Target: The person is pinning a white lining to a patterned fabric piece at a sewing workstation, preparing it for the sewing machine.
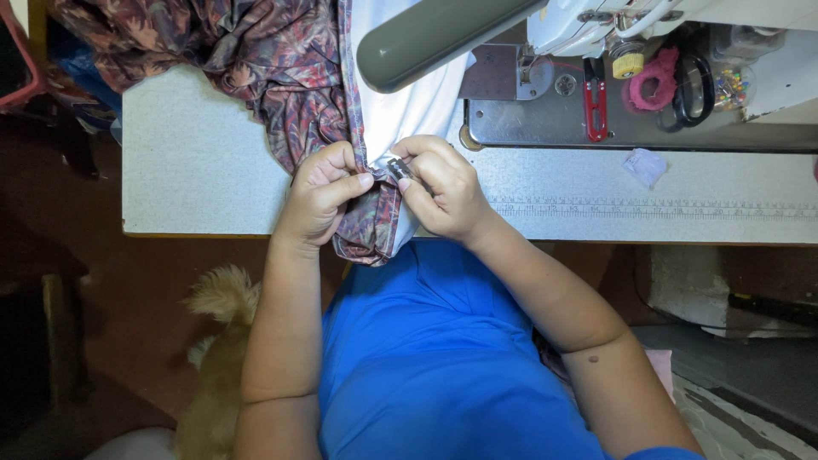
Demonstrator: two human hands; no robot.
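My left hand [319, 194] pinches the edge of a dark patterned fabric [290, 77] at the front edge of the sewing table [196, 162]. My right hand [443, 187] grips a small dark metal tool [399, 168] pressed against the same fabric edge, right beside the left thumb. A white lining [400, 111] shows along the patterned cloth. The fabric hangs over the table edge between both hands and bunches up at the back left.
A sewing machine [545, 51] with a grey arm stands behind the hands. Red snips [596, 106], black scissors [692, 85], a pink ring and a pin container lie on its bed. A furry animal [217, 341] sits on the floor at my left.
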